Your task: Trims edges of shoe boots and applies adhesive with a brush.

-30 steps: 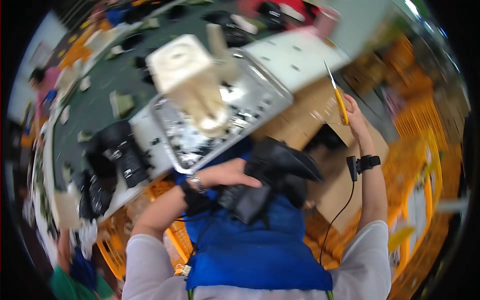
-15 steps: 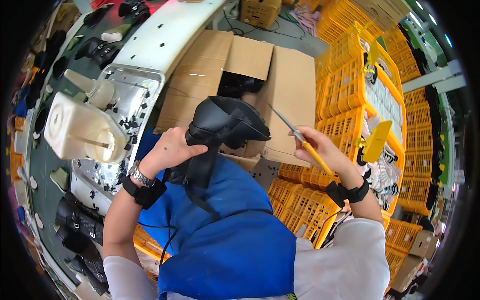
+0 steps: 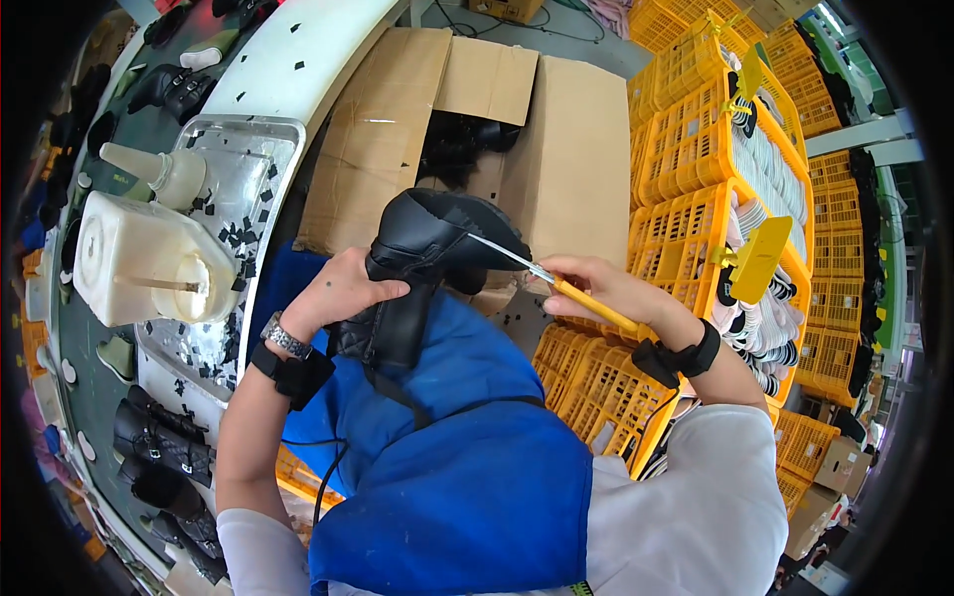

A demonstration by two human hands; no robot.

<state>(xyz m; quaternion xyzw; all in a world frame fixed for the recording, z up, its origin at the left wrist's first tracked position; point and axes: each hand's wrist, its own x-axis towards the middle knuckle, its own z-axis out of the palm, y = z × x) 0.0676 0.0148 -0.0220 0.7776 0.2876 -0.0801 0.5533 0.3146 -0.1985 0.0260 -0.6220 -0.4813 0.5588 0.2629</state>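
Note:
A black boot (image 3: 412,238) lies over my lap, its sole end turned up and away from me. My left hand (image 3: 348,293) is wrapped round the boot's ankle, thumb across the leather. In my right hand (image 3: 601,288) is a slim pointed metal tool with a yellow handle (image 3: 596,304). Its thin shaft reaches left across the boot's toe, the tip against or just over the upper near the sole edge. Whether the tip presses into the leather I cannot tell. A blue apron (image 3: 447,477) covers my lap below the boot.
An open carton (image 3: 576,149) with black items inside stands just beyond the boot. On the left, a metal tray (image 3: 268,129) holds black scraps, a white jug (image 3: 114,258) and a squeeze bottle (image 3: 179,179). Black boots (image 3: 159,437) line a green surface. Yellow crates (image 3: 681,149) are stacked right.
My right hand has moved left and brought the tool's shaft from beside the boot onto its toe. My left hand keeps its hold on the boot. The view has shifted slightly.

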